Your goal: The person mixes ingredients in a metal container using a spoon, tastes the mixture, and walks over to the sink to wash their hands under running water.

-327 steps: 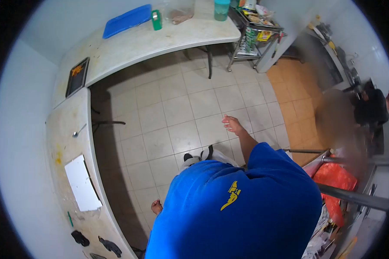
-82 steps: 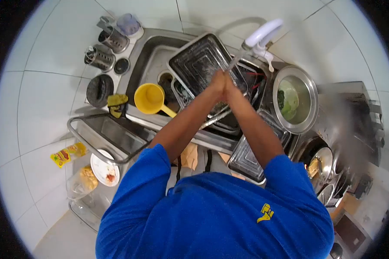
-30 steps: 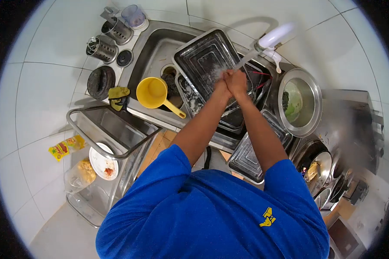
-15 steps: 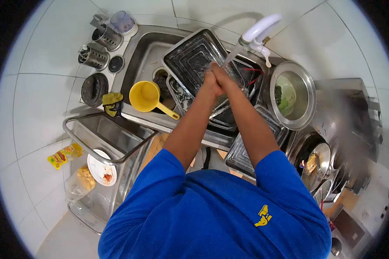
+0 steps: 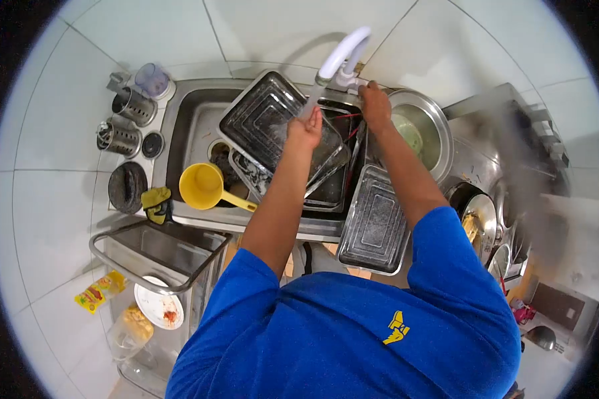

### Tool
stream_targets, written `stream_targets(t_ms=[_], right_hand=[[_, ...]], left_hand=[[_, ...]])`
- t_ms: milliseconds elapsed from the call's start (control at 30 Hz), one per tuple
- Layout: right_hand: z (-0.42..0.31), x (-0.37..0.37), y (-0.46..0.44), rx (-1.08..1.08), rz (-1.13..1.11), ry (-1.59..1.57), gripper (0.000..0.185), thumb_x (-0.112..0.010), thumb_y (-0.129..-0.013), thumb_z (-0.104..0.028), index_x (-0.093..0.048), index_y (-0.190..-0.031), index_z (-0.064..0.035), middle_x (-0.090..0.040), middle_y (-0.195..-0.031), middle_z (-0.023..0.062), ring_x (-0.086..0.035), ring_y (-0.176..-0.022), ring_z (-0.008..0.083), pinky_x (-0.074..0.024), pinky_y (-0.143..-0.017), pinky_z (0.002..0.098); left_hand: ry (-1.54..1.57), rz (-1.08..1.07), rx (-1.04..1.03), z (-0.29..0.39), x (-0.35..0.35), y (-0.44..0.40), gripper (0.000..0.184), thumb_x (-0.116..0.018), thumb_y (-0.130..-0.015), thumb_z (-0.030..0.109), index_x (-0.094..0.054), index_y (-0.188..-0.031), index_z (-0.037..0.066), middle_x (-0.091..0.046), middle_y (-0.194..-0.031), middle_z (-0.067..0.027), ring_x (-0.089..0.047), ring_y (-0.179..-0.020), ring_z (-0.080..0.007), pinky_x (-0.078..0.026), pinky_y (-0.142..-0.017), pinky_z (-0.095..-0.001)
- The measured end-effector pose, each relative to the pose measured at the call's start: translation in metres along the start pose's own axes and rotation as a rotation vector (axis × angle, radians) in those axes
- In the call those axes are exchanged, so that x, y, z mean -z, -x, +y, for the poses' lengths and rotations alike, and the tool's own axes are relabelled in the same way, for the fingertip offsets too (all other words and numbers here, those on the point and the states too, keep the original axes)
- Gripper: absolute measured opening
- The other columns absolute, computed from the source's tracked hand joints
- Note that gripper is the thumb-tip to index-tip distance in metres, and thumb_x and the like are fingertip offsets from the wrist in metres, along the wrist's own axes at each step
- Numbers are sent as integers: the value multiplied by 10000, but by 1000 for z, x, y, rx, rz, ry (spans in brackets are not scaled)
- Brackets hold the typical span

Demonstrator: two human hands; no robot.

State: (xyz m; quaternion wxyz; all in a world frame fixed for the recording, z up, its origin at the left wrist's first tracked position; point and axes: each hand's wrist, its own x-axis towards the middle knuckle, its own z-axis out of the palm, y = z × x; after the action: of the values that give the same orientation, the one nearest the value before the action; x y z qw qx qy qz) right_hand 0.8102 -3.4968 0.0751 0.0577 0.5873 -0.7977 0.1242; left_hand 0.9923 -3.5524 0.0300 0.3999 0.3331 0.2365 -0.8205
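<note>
Under the white faucet (image 5: 345,53), my left hand (image 5: 304,131) is in the stream of running water with its fingers apart and nothing held. It is over a dark, rectangular baking tray (image 5: 263,120), which leans across other wet trays in the sink. My right hand (image 5: 376,105) reaches to the tap handle at the base of the faucet, its fingers closed around it; the hand mostly hides the handle. Another dark tray (image 5: 377,219) lies to the right, below my right forearm.
A yellow dipper (image 5: 201,186) sits at the sink's (image 5: 183,133) left front. To the right stands a large metal pot (image 5: 442,136) holding greenish contents. Cutlery holders (image 5: 121,137) and a yellow-black glove (image 5: 156,203) are on the left. A metal cart (image 5: 140,233) stands below them.
My hands were together under the water; they have come apart. My right hand has moved right to the tap handle, while my left stays in the stream. The view has shifted.
</note>
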Motion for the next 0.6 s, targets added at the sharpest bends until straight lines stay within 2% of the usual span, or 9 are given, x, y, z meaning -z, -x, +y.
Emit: stream_targets(t_ms=[33, 133, 233, 333, 367, 433, 467, 533, 600], right_hand=[[4, 0, -5, 68, 57, 11, 134, -550, -705, 20, -603, -803, -55, -580, -896, 161, -597, -782, 370, -488, -701, 459], [3, 11, -17, 153, 11, 50, 103, -518, -775, -62, -617, -794, -38, -589, -861, 162, -603, -826, 345, -496, -722, 436], [35, 17, -48, 233, -49, 145, 83, -537, -763, -65, -613, -784, -40, -601, -847, 156, -605, -847, 340, -499, -737, 430], [50, 29, -69, 180, -61, 158, 74, -557, -748, -56, -612, -795, -39, -617, -839, 149, -611, -836, 335, -508, -736, 414], [50, 32, -68, 134, -51, 131, 107, -563, -750, -72, -614, -839, -39, -617, -877, 156, -602, -872, 341, -501, -761, 415], [41, 33, -66, 77, -42, 59, 188, -576, -754, -103, -617, -926, -40, -615, -953, 172, -584, -945, 352, -487, -811, 416], [23, 26, -57, 99, 153, -30, 223, -573, -779, -141, -604, -972, -33, -605, -990, 179, -569, -977, 351, -472, -836, 416], [-29, 19, -24, 146, 535, -243, 307, -568, -828, -217, -578, -1064, -21, -585, -1062, 192, -539, -1041, 349, -443, -886, 415], [-109, 4, 19, -138, 218, -621, 488, -501, -892, -403, -528, -1166, 0, -557, -1138, 174, -506, -1090, 312, -397, -933, 401]], left_hand=[[-54, -21, -49, 0, -3, 6, 394, -201, -965, 127, -392, -1216, -110, -537, -1157, -254, -560, -1065, -335, -495, -917, -406], [51, -145, 92, 16, 18, -37, 399, -201, -952, 68, -347, -1280, -105, -517, -1192, -258, -543, -1096, -337, -491, -924, -405], [-19, -46, 71, 24, 13, -28, 374, -227, -939, 101, -484, -1117, -104, -578, -1064, -221, -601, -984, -315, -535, -848, -395], [45, 7, 75, 26, 2, -12, 355, -242, -942, 83, -457, -1154, -102, -575, -1067, -229, -603, -988, -324, -539, -843, -394], [8, 0, 42, 25, -1, -7, 333, -272, -953, 88, -440, -1171, -98, -577, -1082, -209, -592, -1015, -320, -517, -878, -410], [-184, -92, -73, 19, -8, 6, 396, -265, -987, 185, -360, -1291, -49, -498, -1231, -203, -578, -1017, -276, -523, -779, -295], [-271, -123, -139, 17, -7, 14, 436, -261, -1004, 234, -320, -1350, -25, -458, -1305, -200, -571, -1018, -255, -525, -729, -238], [-425, -152, -146, 19, -9, 28, 527, -288, -984, 393, -350, -1354, 23, -460, -1318, -171, -584, -924, -218, -493, -698, -251], [-511, -304, -200, 25, 10, 29, 656, -290, -924, 564, -368, -1358, 79, -477, -1307, -150, -578, -944, -228, -477, -788, -346]])
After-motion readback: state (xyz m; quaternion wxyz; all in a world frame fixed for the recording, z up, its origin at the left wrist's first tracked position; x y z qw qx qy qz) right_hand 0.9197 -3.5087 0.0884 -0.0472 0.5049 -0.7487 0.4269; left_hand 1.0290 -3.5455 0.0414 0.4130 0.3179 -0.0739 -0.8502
